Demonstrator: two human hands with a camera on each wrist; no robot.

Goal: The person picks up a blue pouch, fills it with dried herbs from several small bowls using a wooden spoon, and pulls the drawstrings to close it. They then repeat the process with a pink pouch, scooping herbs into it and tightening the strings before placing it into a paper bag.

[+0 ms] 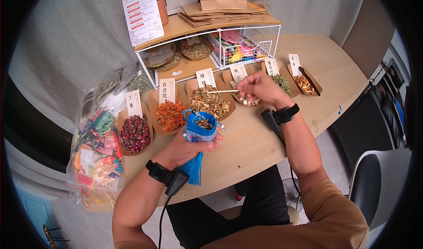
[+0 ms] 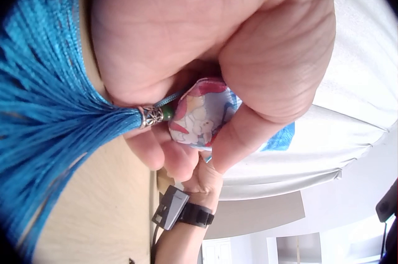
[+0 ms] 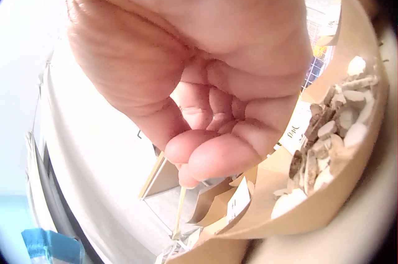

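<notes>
My left hand (image 1: pixel 194 146) grips a small blue drawstring sachet pouch (image 1: pixel 200 134) from below and around its sides. The pouch's mouth is spread, with dried herb pieces inside. A long blue tassel (image 2: pixel 68 109) with a green bead hangs from its base. My right hand (image 1: pixel 261 88) pinches a thin pale stick-like utensil (image 1: pixel 224 91) between thumb and fingertips. Its far end lies over the paper tray of chopped dried herbs (image 1: pixel 211 104). Beneath the right hand stands a tray of pale sliced pieces (image 3: pixel 329 146).
Trays of dark red buds (image 1: pixel 135 134), orange petals (image 1: pixel 171 115), green leaves (image 1: pixel 280 85) and brown shreds (image 1: pixel 303 83) complete the row, with label cards. A plastic bag of colourful pouches (image 1: pixel 103 147) lies left. Behind stands a shelf (image 1: pixel 176 36) with a wire basket (image 1: pixel 243 48).
</notes>
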